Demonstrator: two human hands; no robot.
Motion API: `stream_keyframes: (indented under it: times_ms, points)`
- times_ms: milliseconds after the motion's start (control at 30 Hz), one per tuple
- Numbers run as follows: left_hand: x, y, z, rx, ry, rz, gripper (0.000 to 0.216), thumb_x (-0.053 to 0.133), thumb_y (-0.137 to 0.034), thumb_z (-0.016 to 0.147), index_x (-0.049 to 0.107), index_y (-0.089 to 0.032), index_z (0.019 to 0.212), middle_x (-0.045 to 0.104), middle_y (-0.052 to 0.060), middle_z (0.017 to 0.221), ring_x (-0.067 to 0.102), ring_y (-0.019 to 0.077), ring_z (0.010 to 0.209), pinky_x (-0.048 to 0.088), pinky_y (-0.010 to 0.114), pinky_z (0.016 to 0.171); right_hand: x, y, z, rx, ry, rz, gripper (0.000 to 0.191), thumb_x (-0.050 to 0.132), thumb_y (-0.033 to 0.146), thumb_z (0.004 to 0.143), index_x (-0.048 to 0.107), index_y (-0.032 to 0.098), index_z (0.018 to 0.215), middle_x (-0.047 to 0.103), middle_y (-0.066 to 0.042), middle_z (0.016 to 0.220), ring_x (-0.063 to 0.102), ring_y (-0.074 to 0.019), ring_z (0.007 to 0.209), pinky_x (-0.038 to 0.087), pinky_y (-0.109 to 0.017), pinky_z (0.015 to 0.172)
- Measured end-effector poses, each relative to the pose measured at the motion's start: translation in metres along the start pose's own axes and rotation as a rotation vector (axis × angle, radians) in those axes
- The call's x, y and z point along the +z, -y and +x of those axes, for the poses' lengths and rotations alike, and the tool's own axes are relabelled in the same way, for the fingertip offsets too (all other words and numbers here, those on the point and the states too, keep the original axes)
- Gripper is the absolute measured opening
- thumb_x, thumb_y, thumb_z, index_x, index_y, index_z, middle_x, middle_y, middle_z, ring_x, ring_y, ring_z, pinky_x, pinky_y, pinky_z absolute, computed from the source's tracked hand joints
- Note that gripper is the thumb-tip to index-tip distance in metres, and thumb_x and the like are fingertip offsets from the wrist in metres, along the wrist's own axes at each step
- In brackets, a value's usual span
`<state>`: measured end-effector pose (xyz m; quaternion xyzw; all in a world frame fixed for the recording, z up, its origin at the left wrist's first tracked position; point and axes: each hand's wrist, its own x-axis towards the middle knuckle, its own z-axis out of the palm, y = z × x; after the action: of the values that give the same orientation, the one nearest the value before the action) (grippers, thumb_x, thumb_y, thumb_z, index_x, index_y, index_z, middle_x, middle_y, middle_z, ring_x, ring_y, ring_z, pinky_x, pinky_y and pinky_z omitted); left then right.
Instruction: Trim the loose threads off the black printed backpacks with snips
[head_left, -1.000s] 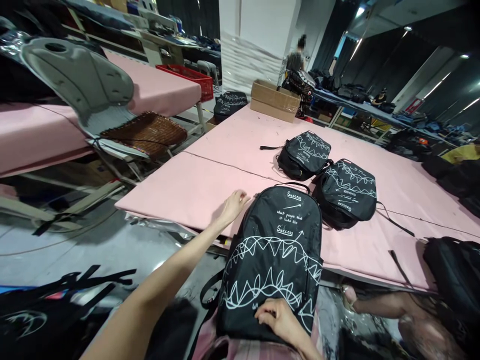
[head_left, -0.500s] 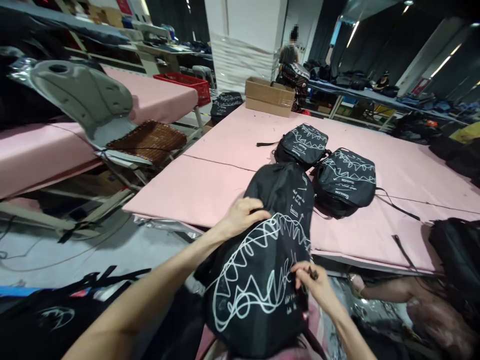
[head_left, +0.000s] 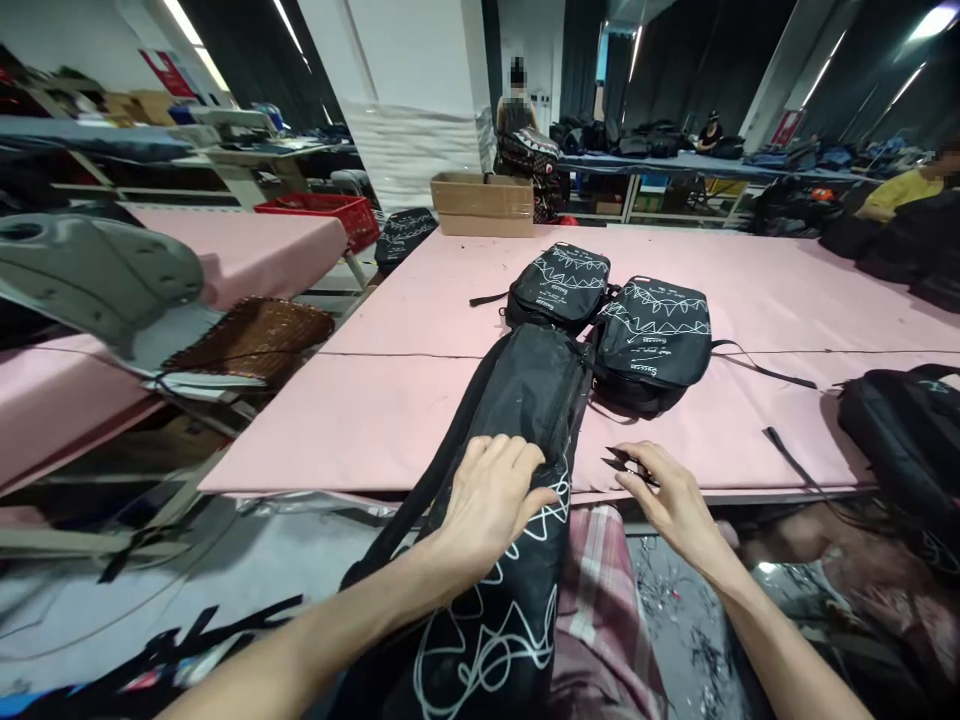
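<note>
A black backpack with white squiggly line print leans across my lap, its far end on the pink table. My left hand presses on it with bent fingers curled over the fabric, thumb toward the printed side. Just right of the bag, my right hand holds small dark thread snips, whose pointed blades face left and stand apart from the bag. Two similar backpacks, one at the left and one at the right, lie just beyond the held one.
The pink-covered table spreads ahead, with a cardboard box at its far edge. Another black bag sits at the right, by a co-worker's arm. A grey chair with a woven seat stands left. More people are farther back.
The backpack has turned, so its side now faces up and less print shows. My right hand has left its surface and moved up and right with the snips. The view has swung right.
</note>
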<state>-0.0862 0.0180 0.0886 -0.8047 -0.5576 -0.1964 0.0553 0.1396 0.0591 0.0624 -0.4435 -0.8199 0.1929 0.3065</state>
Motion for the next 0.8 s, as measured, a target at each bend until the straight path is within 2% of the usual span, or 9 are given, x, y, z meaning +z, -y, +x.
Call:
stream_keyframes:
  times_ms: [67, 133, 200, 333, 400, 533, 800]
  points:
    - [0.007, -0.005, -0.007, 0.026, -0.047, 0.024, 0.012, 0.060, -0.025, 0.080, 0.053, -0.018, 0.074, 0.055, 0.000, 0.070, 0.046, 0.0171, 0.068, 0.032, 0.032, 0.069, 0.000, 0.001, 0.007, -0.083, 0.010, -0.012, 0.031, 0.045, 0.036, 0.090, 0.055, 0.021, 0.115, 0.063, -0.007, 0.093, 0.058, -0.0185, 0.086, 0.046, -0.030, 0.075]
    - [0.015, -0.008, -0.019, 0.063, -0.089, 0.048, 0.013, 0.055, -0.019, 0.082, 0.052, -0.019, 0.069, 0.053, 0.000, 0.067, 0.045, 0.0168, 0.067, 0.031, 0.034, 0.069, 0.000, 0.003, 0.011, -0.142, 0.035, -0.079, 0.033, 0.045, 0.037, 0.090, 0.055, 0.022, 0.118, 0.063, -0.005, 0.082, 0.058, -0.0175, 0.077, 0.045, -0.029, 0.068]
    - [0.023, -0.009, -0.031, 0.082, -0.118, 0.058, 0.012, 0.055, -0.014, 0.080, 0.053, -0.019, 0.069, 0.053, 0.000, 0.067, 0.044, 0.0168, 0.067, 0.031, 0.034, 0.070, 0.001, 0.006, 0.012, -0.171, 0.064, -0.138, 0.034, 0.046, 0.037, 0.089, 0.054, 0.021, 0.119, 0.063, -0.005, 0.080, 0.058, -0.0174, 0.074, 0.044, -0.029, 0.066]
    - [0.029, -0.008, -0.046, 0.072, -0.164, 0.072, 0.012, 0.056, -0.010, 0.076, 0.055, -0.019, 0.069, 0.053, 0.000, 0.065, 0.044, 0.0163, 0.066, 0.032, 0.034, 0.070, 0.004, 0.012, 0.010, -0.204, 0.073, -0.149, 0.026, 0.048, 0.038, 0.088, 0.058, 0.017, 0.101, 0.065, -0.007, 0.084, 0.059, -0.0172, 0.074, 0.042, -0.028, 0.067]
    - [0.029, -0.008, -0.047, 0.070, -0.179, 0.072, 0.012, 0.057, -0.009, 0.075, 0.055, -0.019, 0.068, 0.053, 0.000, 0.064, 0.044, 0.0161, 0.065, 0.033, 0.034, 0.069, 0.006, 0.015, 0.010, -0.269, 0.072, -0.160, 0.023, 0.048, 0.037, 0.088, 0.059, 0.017, 0.091, 0.064, -0.006, 0.078, 0.057, -0.0161, 0.069, 0.040, -0.027, 0.064]
    - [0.027, -0.009, -0.045, 0.071, -0.196, 0.061, 0.012, 0.057, -0.008, 0.074, 0.056, -0.019, 0.069, 0.053, 0.000, 0.064, 0.045, 0.0163, 0.065, 0.033, 0.034, 0.068, 0.012, 0.019, 0.010, -0.408, 0.053, -0.228, 0.022, 0.047, 0.035, 0.089, 0.059, 0.017, 0.085, 0.063, -0.005, 0.073, 0.053, -0.0151, 0.065, 0.034, -0.027, 0.061]
    - [0.027, -0.010, -0.044, 0.077, -0.209, 0.048, 0.011, 0.057, -0.008, 0.073, 0.055, -0.018, 0.068, 0.053, 0.000, 0.063, 0.044, 0.0162, 0.064, 0.034, 0.033, 0.068, 0.013, 0.023, 0.016, -0.479, 0.079, -0.304, 0.020, 0.050, 0.035, 0.088, 0.058, 0.018, 0.084, 0.061, -0.002, 0.072, 0.050, -0.0154, 0.064, 0.029, -0.029, 0.059]
